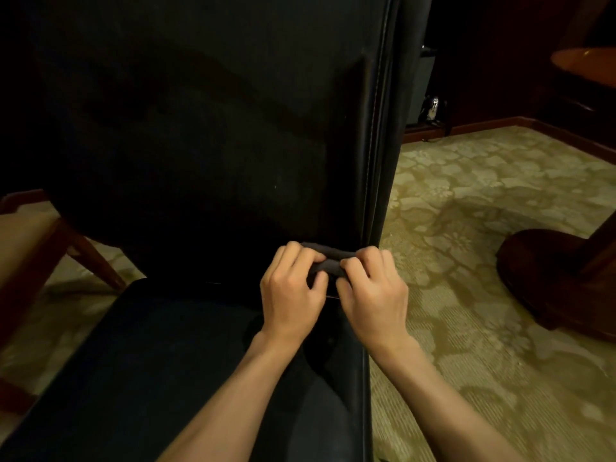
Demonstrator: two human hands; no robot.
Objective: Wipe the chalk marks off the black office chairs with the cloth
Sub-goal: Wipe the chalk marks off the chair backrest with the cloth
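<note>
Where the black chair (206, 155) back meets its seat, a dark cloth (328, 260) is gripped by both hands. The left hand (290, 288) and right hand (373, 291) are held knuckles-up, fingers curled around it.

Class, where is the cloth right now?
In the head view, the cloth is pinched between the left hand and right hand, near the chair backrest's lower right corner.

cloth (328, 261): mostly hidden inside both hands' grip
chair back (200, 128): top cut off by the upper edge
chalk marks: too dark to tell
</note>
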